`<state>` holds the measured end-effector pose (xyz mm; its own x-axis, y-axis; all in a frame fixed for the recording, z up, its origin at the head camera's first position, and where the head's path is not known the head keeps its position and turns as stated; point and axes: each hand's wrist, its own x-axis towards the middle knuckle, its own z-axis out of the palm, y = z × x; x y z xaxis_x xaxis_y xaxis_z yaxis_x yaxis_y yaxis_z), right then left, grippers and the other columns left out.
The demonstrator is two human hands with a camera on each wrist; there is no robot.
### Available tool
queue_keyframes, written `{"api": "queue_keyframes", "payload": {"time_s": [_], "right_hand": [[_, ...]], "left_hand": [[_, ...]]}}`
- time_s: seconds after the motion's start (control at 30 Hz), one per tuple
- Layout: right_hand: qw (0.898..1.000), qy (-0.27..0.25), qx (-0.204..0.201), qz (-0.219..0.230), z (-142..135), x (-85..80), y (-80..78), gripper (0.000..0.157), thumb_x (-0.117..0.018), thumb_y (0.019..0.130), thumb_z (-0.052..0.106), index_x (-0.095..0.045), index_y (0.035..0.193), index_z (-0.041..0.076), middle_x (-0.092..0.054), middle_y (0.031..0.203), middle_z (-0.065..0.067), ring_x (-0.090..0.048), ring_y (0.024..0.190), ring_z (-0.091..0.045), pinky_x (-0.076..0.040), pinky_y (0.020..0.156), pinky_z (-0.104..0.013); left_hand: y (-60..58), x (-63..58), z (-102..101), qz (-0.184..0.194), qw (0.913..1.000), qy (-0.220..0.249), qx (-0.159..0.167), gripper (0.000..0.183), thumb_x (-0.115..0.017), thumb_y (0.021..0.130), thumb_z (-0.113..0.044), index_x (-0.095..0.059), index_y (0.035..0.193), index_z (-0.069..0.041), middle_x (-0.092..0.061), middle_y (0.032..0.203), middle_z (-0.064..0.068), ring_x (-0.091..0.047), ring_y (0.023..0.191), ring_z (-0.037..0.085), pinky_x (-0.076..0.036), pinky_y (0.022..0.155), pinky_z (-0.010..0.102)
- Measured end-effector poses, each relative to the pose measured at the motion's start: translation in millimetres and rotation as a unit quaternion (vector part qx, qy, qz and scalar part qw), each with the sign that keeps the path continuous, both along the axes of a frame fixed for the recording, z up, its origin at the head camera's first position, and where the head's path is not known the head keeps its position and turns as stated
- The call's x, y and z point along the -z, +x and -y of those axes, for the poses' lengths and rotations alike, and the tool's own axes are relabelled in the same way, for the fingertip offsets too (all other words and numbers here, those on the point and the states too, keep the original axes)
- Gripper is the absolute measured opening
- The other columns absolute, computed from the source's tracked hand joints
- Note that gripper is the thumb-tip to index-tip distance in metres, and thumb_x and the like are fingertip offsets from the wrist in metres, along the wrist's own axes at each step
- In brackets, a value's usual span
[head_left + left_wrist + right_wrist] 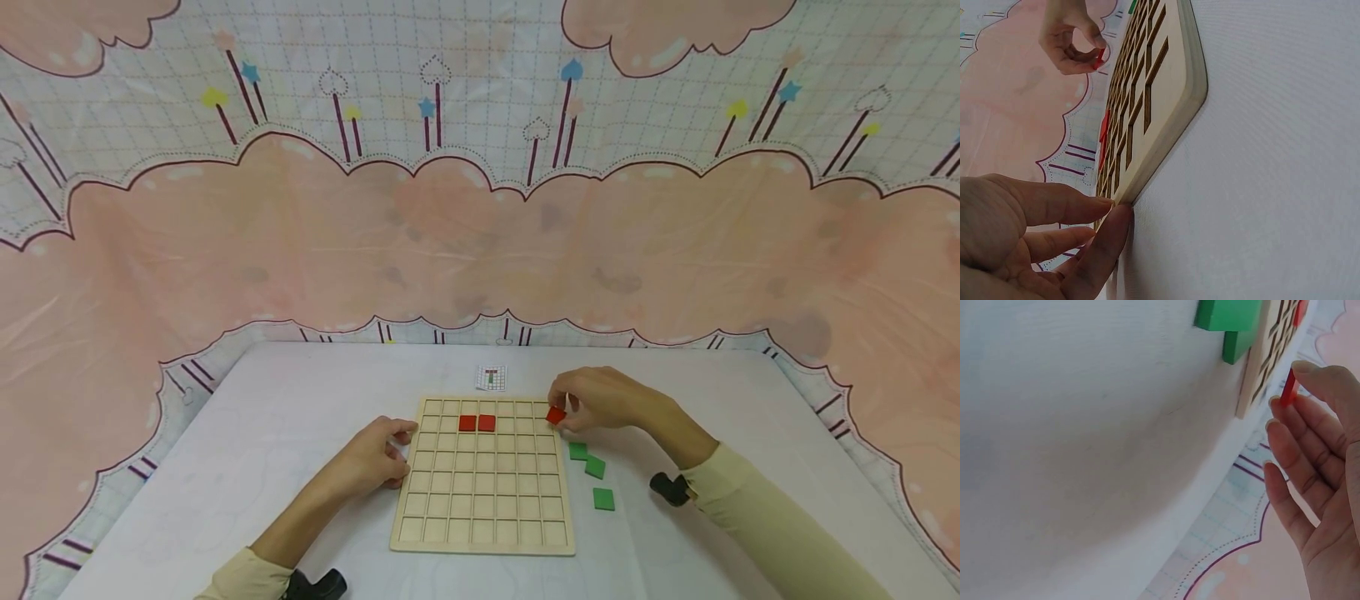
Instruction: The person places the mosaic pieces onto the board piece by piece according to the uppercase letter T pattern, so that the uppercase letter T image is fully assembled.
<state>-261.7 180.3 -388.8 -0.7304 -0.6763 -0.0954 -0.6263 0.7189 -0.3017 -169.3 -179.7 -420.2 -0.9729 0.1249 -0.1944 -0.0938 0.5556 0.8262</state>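
Observation:
A wooden grid board (pixel 483 542) lies flat, with two red square tiles (pixel 477 423) side by side in its second row from the far edge. My left hand (pixel 372 454) holds the board's left edge, fingers and thumb set against the rim; the left wrist view shows the fingertips (pixel 1121 215) right at that edge. Between thumb and fingertips, my right hand (pixel 600 398) pinches another red tile (pixel 555 415), tilted at the board's far right corner. The right wrist view shows this tile edge-on, the remaining fingers loosely bent.
Several green tiles (pixel 603 499) lie on the white table just right of the board, two of them touching or nearly so. Behind the board is a small printed card (pixel 491 378) with a coloured grid pattern. A patterned cloth (pixel 480 250) hangs behind the table.

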Motion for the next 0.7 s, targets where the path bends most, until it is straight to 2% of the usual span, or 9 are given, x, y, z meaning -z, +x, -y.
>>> {"api": "queue_keyframes", "payload": {"time_s": [0.37, 0.7], "right_hand": [[1.000, -0.005, -0.021, 0.002, 14, -3.3, -3.5, 0.018, -0.076, 0.088, 0.027, -0.073, 0.106, 0.025, -0.065, 0.097, 0.015, -0.058, 0.085, -0.008, -0.050, 0.072, -0.025], [0.999, -0.006, -0.034, 0.004, 26, -4.2, -4.1, 0.023, -0.079, 0.088, 0.033, -0.074, 0.108, 0.022, -0.064, 0.093, 0.014, -0.059, 0.083, -0.010, -0.051, 0.071, -0.024]], "left_hand": [[0.1, -1.9, 1, 0.001, 1.0000, 0.003, 0.006, 0.066, -0.066, 0.075, 0.019, -0.054, 0.139, 0.009, -0.053, 0.114, 0.015, -0.054, 0.076, 0.020, -0.055, 0.058, 0.030], [0.2, -0.8, 0, 0.006, 1.0000, 0.004, -0.002, 0.064, -0.065, 0.076, 0.019, -0.055, 0.138, 0.007, -0.053, 0.112, 0.013, -0.055, 0.075, 0.020, -0.055, 0.058, 0.030]]}}
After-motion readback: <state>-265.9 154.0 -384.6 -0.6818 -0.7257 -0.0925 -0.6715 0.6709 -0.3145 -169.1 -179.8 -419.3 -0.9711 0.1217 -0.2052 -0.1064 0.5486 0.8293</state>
